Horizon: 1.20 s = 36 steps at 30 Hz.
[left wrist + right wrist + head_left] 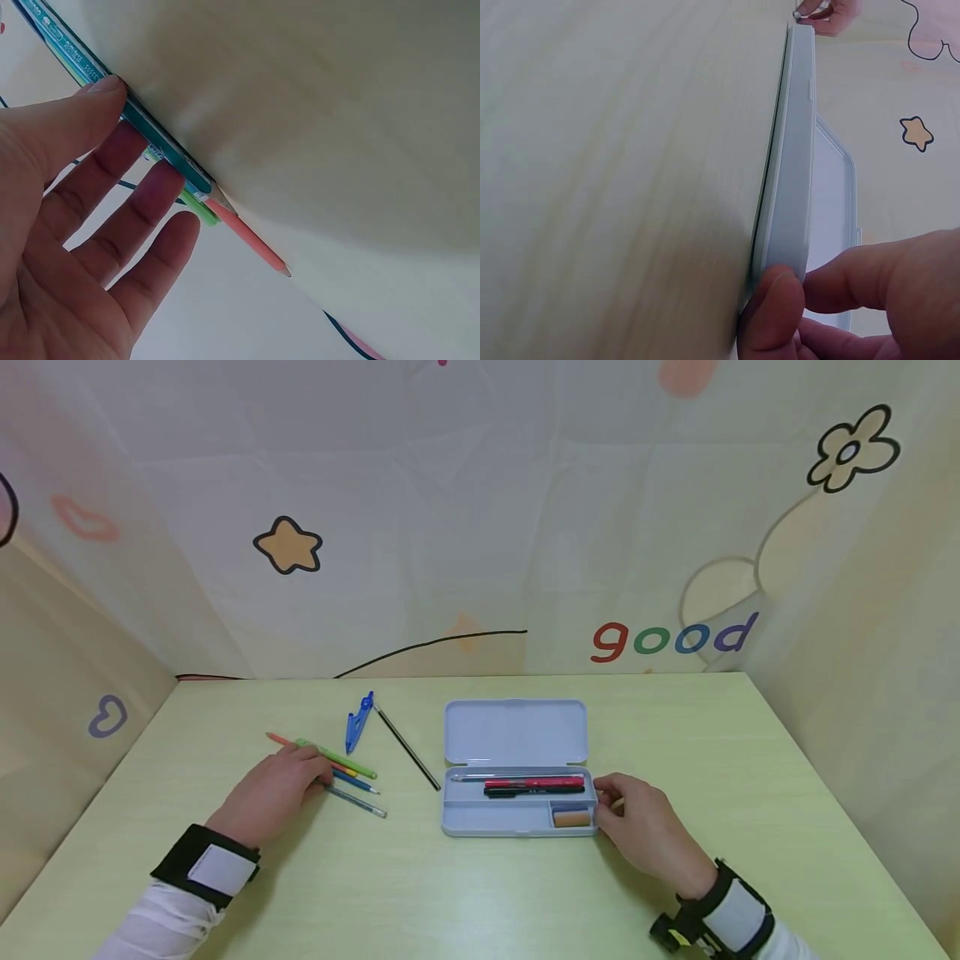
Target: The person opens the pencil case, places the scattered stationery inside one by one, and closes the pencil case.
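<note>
My left hand (272, 792) is over a loose group of pencils on the left of the table. Its thumb and a finger pinch a teal pencil (166, 144). Close by lie a green pen (341, 758), a blue pencil (356, 782) and an orange-red pencil (251, 242), partly covered by the hand in the head view. My right hand (647, 822) grips the right end of a light blue pencil case (495, 818), whose lid lies open. Inside rest a red pen (536, 782), a black pen (534, 792), a thin silvery pencil and a tan eraser (572, 819) in the small compartment.
Between the pencils and the case a dark pencil (407, 747) lies slanted. Near its upper end is a blue compass (359, 722). A printed cloth (480, 543) hangs behind the table's back edge and along both sides.
</note>
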{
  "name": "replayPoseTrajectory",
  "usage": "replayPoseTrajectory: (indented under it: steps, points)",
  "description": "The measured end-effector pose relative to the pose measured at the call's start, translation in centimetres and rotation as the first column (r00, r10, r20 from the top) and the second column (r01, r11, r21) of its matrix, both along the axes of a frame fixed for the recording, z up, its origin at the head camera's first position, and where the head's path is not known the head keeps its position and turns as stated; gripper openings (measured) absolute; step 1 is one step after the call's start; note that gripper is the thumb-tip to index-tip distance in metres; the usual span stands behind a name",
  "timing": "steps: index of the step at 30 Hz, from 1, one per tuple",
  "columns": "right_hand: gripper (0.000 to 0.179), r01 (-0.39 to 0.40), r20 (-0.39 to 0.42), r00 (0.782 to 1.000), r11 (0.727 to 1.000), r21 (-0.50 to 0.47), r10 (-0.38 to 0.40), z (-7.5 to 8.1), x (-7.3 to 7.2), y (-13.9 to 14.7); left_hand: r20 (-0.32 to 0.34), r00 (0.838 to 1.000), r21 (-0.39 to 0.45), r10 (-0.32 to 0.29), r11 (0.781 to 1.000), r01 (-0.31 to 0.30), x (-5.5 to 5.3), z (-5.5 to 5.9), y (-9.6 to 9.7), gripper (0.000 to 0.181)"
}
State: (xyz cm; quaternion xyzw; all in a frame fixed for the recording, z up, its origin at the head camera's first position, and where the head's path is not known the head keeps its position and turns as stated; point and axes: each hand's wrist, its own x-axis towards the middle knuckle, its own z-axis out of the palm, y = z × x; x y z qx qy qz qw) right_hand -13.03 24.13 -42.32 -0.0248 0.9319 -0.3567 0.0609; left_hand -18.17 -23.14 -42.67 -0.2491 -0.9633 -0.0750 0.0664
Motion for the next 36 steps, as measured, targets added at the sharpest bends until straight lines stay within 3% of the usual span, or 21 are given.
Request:
replayPoseTrajectory:
  steps: [27,36]
  points:
    - [0.033,0.0,-0.001,1.0,1.0,0.0,0.0,0.0,0.1,0.0,0.004,0.999,0.015,-0.042,0.999,0.042,1.1,0.0,0.0,0.022]
    - [0.033,0.0,-0.005,1.0,1.0,-0.002,0.0,0.0,0.1,0.0,-0.032,0.997,0.03,-0.073,0.997,0.074,1.4,0.2,0.2,0.022]
